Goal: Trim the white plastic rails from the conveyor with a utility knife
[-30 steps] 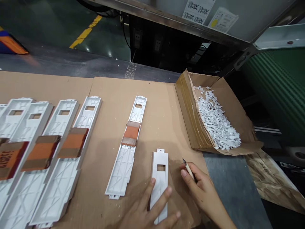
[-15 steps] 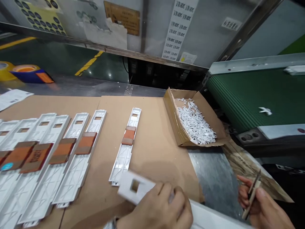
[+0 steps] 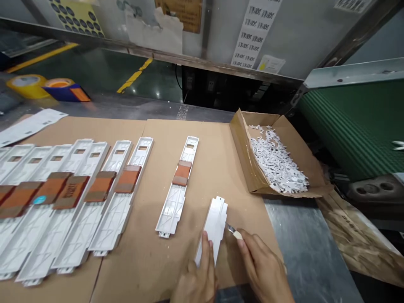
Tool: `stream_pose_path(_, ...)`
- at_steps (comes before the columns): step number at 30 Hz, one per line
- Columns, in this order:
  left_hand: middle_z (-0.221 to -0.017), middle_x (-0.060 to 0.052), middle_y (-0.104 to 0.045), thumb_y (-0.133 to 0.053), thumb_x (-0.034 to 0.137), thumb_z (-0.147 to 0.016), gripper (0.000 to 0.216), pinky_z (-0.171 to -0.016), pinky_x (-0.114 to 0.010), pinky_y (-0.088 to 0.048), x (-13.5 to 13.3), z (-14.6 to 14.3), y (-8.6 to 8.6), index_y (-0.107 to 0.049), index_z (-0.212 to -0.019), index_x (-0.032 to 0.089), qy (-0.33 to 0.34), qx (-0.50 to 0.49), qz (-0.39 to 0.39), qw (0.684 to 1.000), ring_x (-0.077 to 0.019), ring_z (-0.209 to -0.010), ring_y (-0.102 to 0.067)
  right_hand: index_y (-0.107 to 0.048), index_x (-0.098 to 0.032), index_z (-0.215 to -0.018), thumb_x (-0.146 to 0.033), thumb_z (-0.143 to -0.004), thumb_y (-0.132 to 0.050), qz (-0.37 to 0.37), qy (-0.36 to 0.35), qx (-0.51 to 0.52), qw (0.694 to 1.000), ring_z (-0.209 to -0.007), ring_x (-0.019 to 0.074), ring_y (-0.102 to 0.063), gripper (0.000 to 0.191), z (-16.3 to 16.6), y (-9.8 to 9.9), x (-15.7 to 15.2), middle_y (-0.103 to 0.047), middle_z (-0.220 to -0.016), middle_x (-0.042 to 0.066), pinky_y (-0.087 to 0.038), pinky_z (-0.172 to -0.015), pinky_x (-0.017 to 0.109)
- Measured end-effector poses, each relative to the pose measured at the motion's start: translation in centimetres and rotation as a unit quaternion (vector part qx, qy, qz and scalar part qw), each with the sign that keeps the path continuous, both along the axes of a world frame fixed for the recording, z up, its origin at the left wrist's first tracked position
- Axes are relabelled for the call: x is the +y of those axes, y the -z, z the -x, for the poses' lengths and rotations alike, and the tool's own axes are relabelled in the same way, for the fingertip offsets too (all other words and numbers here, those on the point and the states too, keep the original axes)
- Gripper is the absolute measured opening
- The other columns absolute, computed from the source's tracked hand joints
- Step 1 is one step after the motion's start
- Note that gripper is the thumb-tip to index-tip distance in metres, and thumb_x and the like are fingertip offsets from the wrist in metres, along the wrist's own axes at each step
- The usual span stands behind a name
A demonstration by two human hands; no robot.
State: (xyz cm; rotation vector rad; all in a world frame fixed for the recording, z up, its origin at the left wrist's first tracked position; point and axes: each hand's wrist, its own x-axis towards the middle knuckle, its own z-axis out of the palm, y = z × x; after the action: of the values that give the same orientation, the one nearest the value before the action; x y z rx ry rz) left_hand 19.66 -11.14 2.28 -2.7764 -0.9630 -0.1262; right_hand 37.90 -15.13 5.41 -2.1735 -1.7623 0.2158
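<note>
You are bringing the white plastic panel back down onto the cardboard sheet. Half a second ago you were holding it up close to your body, with the tool hand well off to the right over the bare metal. Now your left hand is gripping the panel's near end, one finger lying along its face, and the panel is resting smooth side up, tab pointing away from you, just right of the single ribbed panel with the brown block taped across it.

Your right hand is closing around a small trimming knife, and its tip is touching the panel's right edge about halfway along. As I judge it, the piece and blade are meeting again, so the edge work on this piece is getting under way rather than finishing.

The open carton of white plastic scraps is sitting well apart, beyond and to the right. The row of taped panels is lying to your left, untouched.
</note>
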Motion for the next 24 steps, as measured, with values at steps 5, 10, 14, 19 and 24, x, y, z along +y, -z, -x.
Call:
stream_pose_path(5, -0.12, -0.014, -0.059, -0.062, 0.055, -0.071, 0.055, -0.032, -0.024, -0.041, -0.1, -0.3, 0.2, -0.064, -0.113, 0.018, -0.004, -0.014, 0.029, 0.999, -0.0125, -0.043, -0.052, -0.059, -0.025, -0.089, -0.037, -0.098, -0.025, 0.013, -0.053, -0.119, 0.991, -0.06, 0.0146, -0.065, 0.038, 1.5, -0.3, 1.6, -0.064, -0.071, -0.002, -0.044, -0.045, 0.024)
stream_pose_path(10, -0.118, -0.013, -0.062, -0.063, 0.059, -0.068, 0.058, -0.029, -0.023, -0.04, -0.2, -0.4, 0.4, -0.065, -0.112, 0.02, -0.013, -0.02, 0.046, 0.999, -0.0104, -0.039, -0.048, -0.058, -0.023, -0.078, -0.037, -0.099, -0.019, 0.005, -0.065, -0.169, 0.983, -0.05, 0.0133, -0.061, 0.046, 1.9, -0.3, 2.5, -0.06, -0.06, -0.002, -0.036, -0.04, 0.025)
stream_pose_path(14, -0.118, -0.015, -0.061, -0.067, 0.057, -0.065, 0.06, -0.029, -0.022, -0.041, -0.3, -0.4, 0.5, -0.064, -0.112, 0.02, -0.011, -0.022, 0.061, 0.998, -0.0096, -0.039, -0.048, -0.056, -0.022, -0.074, -0.036, -0.099, -0.018, 0.029, -0.072, -0.167, 0.983, -0.049, 0.0133, -0.06, 0.048, 2.0, -0.3, 3.0, -0.059, -0.059, -0.001, -0.034, -0.04, 0.025)
stream_pose_path(19, -0.117, -0.013, -0.062, -0.068, 0.055, -0.065, 0.058, -0.029, -0.022, -0.041, -0.1, -0.4, 0.3, -0.064, -0.112, 0.019, -0.006, -0.016, 0.063, 0.998, -0.0093, -0.038, -0.048, -0.058, -0.021, -0.079, -0.037, -0.099, -0.017, 0.045, -0.081, -0.171, 0.981, -0.051, 0.0131, -0.061, 0.048, 1.9, -0.5, 3.1, -0.062, -0.062, 0.0, -0.035, -0.041, 0.024)
stream_pose_path(24, -0.117, -0.013, -0.062, -0.068, 0.055, -0.064, 0.059, -0.029, -0.022, -0.04, 0.0, -0.4, 0.1, -0.065, -0.111, 0.019, -0.005, -0.017, 0.065, 0.998, -0.0083, -0.037, -0.046, -0.057, -0.021, -0.079, -0.038, -0.1, -0.016, 0.054, -0.088, -0.164, 0.981, -0.052, 0.0121, -0.062, 0.049, 1.9, -0.5, 3.2, -0.063, -0.064, 0.0, -0.036, -0.042, 0.023)
